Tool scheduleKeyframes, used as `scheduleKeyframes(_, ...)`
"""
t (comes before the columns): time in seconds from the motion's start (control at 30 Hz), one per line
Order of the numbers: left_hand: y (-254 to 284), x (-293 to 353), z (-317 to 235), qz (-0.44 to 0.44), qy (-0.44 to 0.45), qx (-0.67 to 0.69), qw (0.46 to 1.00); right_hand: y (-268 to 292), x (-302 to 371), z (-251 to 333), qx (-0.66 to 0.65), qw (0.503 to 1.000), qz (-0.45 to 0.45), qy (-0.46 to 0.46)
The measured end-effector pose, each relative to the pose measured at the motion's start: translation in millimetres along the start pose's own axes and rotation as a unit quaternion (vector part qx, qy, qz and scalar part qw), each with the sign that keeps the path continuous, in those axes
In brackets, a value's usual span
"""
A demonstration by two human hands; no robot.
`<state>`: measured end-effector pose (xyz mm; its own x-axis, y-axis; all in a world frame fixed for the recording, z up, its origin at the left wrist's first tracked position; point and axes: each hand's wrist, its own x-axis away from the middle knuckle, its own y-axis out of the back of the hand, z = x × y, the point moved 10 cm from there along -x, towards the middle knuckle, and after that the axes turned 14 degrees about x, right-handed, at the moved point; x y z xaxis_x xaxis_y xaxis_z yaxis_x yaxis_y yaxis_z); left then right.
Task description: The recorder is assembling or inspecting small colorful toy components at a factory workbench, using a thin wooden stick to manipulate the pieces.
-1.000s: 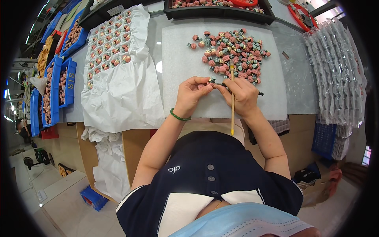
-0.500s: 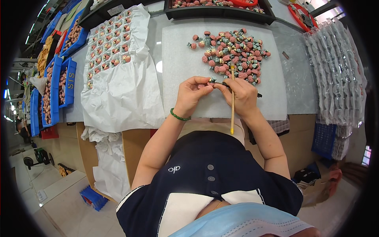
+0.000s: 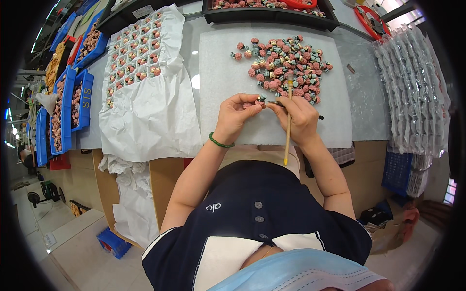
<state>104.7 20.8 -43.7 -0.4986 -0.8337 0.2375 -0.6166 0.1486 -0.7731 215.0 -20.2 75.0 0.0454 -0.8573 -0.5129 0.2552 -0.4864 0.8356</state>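
My left hand (image 3: 234,115) pinches a small pink-and-dark figurine (image 3: 261,102) between thumb and fingertips, above a white foam sheet (image 3: 221,63). My right hand (image 3: 302,120) is closed round a thin dark tool (image 3: 320,117); its narrow tip points at the figurine, with a small gap that is hard to judge. A yellow-handled paintbrush (image 3: 287,138) is also tucked in the right hand's fingers, lying lengthwise across it. Just beyond my hands, a heap of similar pink, grey and cream figurines (image 3: 293,65) is spread on the foam sheet.
To the left, a white compartment tray (image 3: 138,53) holds figurines in rows, partly under white paper (image 3: 150,116). A black tray (image 3: 272,15) stands at the back. Stacked clear plastic trays (image 3: 412,92) rise at the right. Blue bins (image 3: 83,102) stand far left.
My right hand has shifted slightly right, drawing the dark tool's tip back from the figurine. The paintbrush has moved along with it. The left hand stays in place, and more of the figurine shows.
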Motion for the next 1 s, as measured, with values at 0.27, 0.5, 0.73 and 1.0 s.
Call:
scheduleKeyframes(0.27,21.1,7.7,-14.3,0.02,0.015,-0.013,1.0,27.7,6.0,-67.1,0.109,0.986,-0.079,-0.103)
scheduleKeyframes(0.5,36.7,14.4,-21.5,0.021,0.037,0.001,0.999,32.3,56.8,-161.5,0.257,0.933,-0.009,-0.25)
scheduleKeyframes(0.73,28.7,8.8,-17.2,0.025,0.031,-0.001,0.999,42.5,39.4,-133.6,0.228,0.951,-0.065,-0.198)
scheduleKeyframes(1.0,27.5,10.5,-15.7,0.028,0.016,0.004,0.999,-8.1,2.3,-16.7,-0.206,0.967,0.066,-0.137)
